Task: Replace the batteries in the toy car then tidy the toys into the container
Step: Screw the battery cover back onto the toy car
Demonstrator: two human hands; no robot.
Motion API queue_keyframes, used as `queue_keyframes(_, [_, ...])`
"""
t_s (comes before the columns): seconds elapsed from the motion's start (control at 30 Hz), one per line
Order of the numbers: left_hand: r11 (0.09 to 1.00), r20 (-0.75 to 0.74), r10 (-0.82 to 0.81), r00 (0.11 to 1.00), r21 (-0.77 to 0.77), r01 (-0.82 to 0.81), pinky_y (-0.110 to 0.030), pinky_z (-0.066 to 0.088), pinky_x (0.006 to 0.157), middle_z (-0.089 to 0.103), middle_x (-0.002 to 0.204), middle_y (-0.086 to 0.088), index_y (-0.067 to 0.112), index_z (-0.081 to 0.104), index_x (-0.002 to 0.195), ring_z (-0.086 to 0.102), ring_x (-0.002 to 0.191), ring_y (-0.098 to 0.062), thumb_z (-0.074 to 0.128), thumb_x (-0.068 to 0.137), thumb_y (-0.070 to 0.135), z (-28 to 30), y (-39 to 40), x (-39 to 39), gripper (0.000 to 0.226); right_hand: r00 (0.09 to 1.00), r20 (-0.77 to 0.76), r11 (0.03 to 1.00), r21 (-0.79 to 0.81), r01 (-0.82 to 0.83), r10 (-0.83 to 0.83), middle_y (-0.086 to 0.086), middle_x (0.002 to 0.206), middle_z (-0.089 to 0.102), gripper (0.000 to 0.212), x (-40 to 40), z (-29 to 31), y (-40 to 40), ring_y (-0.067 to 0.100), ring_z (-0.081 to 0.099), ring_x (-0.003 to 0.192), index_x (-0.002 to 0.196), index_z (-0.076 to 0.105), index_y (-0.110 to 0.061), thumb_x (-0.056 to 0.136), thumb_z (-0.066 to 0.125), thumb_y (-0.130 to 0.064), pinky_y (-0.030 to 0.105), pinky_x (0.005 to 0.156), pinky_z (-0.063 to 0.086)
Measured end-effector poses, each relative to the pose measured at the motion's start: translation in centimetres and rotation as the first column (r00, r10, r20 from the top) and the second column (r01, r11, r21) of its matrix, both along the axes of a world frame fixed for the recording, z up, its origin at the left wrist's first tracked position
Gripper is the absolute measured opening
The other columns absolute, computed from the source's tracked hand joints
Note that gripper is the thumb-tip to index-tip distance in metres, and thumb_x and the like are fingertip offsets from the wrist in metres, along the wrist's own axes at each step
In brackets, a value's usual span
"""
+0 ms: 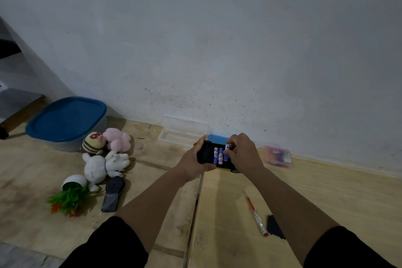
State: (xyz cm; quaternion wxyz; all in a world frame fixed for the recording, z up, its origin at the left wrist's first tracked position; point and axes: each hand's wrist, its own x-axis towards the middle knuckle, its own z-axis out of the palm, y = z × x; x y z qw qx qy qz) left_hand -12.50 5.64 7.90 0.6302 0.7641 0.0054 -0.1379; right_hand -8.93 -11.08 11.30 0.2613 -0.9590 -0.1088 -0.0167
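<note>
Two hands on upturned toy car (210, 154): left hand (193, 162) clamps the chassis steady, right hand (242, 154) pinches a battery (227, 150) into the open bay.

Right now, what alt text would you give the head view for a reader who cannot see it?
Two bare hands hold an upturned toy car over a wooden floor; the left hand grips it while the right hand presses a battery in beside two others. At left lie plush toys and a blue-lidded container; a pen lies at right.
</note>
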Motion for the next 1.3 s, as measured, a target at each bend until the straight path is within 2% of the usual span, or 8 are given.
queue_keyframes(0.17, [0.996, -0.010, 0.053, 0.999, -0.069, -0.054, -0.032, 0.048, 0.099, 0.045, 0.140, 0.002, 0.030, 0.012, 0.150, 0.050, 0.123, -0.017, 0.075, 0.078, 0.008, 0.2, 0.3, 0.4, 0.098, 0.981, 0.151, 0.974, -0.209, -0.086, 0.119, 0.007, 0.135, 0.043, 0.057, -0.3, -0.4, -0.9, 0.022, 0.038, 0.124, 0.127, 0.055, -0.015, 0.081, 0.063, -0.048, 0.036, 0.097, 0.034])
queue_keyframes(0.33, [0.996, -0.027, 0.030, 0.999, -0.081, -0.032, -0.034, 0.044, 0.103, 0.044, 0.141, 0.002, 0.028, 0.011, 0.151, 0.047, 0.126, -0.017, 0.075, 0.079, 0.009, 0.3, 1.2, 0.6, 0.098, 0.967, -0.064, 0.895, -0.367, -0.254, 0.248, 0.004, 0.155, 0.018, 0.090, -0.2, -0.3, -1.8, 0.022, 0.011, 0.143, 0.147, 0.023, -0.025, 0.074, 0.067, -0.056, 0.042, 0.116, 0.013])
queue_keyframes(0.57, [0.996, -0.046, -0.035, 0.998, -0.090, 0.031, -0.019, 0.048, 0.089, 0.044, 0.137, 0.006, 0.027, 0.011, 0.151, 0.049, 0.121, -0.012, 0.072, 0.080, 0.005, -0.1, 1.2, 0.7, 0.095, 0.966, -0.096, 0.946, -0.202, -0.254, 0.239, 0.006, 0.136, 0.032, 0.075, -0.6, -0.3, -2.1, 0.019, 0.032, 0.125, 0.141, 0.037, -0.019, 0.078, 0.068, -0.046, 0.030, 0.107, 0.030])
queue_keyframes(0.7, [0.984, -0.031, -0.174, 0.984, -0.033, 0.173, -0.010, 0.050, 0.078, 0.039, 0.142, 0.004, 0.027, 0.011, 0.150, 0.048, 0.120, -0.011, 0.071, 0.080, 0.003, 0.2, 2.0, 0.6, 0.096, 0.971, -0.135, 0.980, 0.032, -0.196, 0.199, 0.004, 0.124, 0.040, 0.050, -0.5, 0.3, -2.1, 0.018, 0.049, 0.115, 0.127, 0.056, -0.022, 0.083, 0.063, -0.045, 0.022, 0.090, 0.039])
queue_keyframes(0.83, [0.959, 0.005, -0.284, 0.959, -0.002, 0.284, -0.015, 0.050, 0.085, 0.040, 0.142, 0.005, 0.036, 0.019, 0.147, 0.047, 0.124, -0.013, 0.069, 0.081, 0.001, 1.7, 2.4, 1.4, 0.090, 0.917, -0.327, 0.959, 0.238, -0.154, 0.229, 0.007, 0.142, 0.043, 0.055, -0.3, 0.6, -1.9, 0.022, 0.050, 0.121, 0.141, 0.033, -0.034, 0.091, 0.055, -0.038, 0.033, 0.096, 0.047])
queue_keyframes(0.97, [0.995, 0.058, -0.040, 0.997, -0.087, 0.045, -0.025, 0.048, 0.093, 0.047, 0.136, -0.003, 0.041, 0.020, 0.146, 0.046, 0.124, -0.016, 0.062, 0.089, 0.007, 2.1, 2.1, 1.9, 0.078, 0.854, -0.447, 0.896, 0.440, -0.049, 0.267, 0.002, 0.147, 0.038, 0.065, -0.6, 0.8, -1.2, 0.022, 0.055, 0.115, 0.144, 0.013, -0.045, 0.094, 0.052, -0.030, 0.031, 0.090, 0.050])
queue_keyframes(1.07, [0.997, 0.029, 0.000, 1.000, -0.080, 0.002, -0.039, 0.048, 0.095, 0.047, 0.138, -0.007, 0.051, 0.013, 0.143, 0.048, 0.125, -0.022, 0.056, 0.094, 0.022, 1.6, 1.0, 1.5, 0.072, 0.837, -0.465, 0.834, 0.552, 0.020, 0.287, -0.002, 0.140, 0.042, 0.077, -1.0, 0.3, -0.5, 0.019, 0.062, 0.103, 0.142, 0.005, -0.052, 0.092, 0.056, -0.023, 0.027, 0.074, 0.055])
queue_keyframes(1.3, [0.996, 0.126, -0.082, 0.989, 0.027, 0.079, -0.039, 0.047, 0.100, 0.039, 0.145, 0.004, 0.040, 0.008, 0.147, 0.045, 0.126, -0.014, 0.055, 0.094, 0.018, 1.1, -0.5, 0.9, 0.073, 0.884, -0.382, 0.820, 0.572, -0.003, 0.270, -0.014, 0.132, 0.037, 0.073, -1.0, -0.3, 0.3, 0.016, 0.051, 0.113, 0.143, 0.005, -0.049, 0.095, 0.051, -0.018, 0.017, 0.079, 0.048])
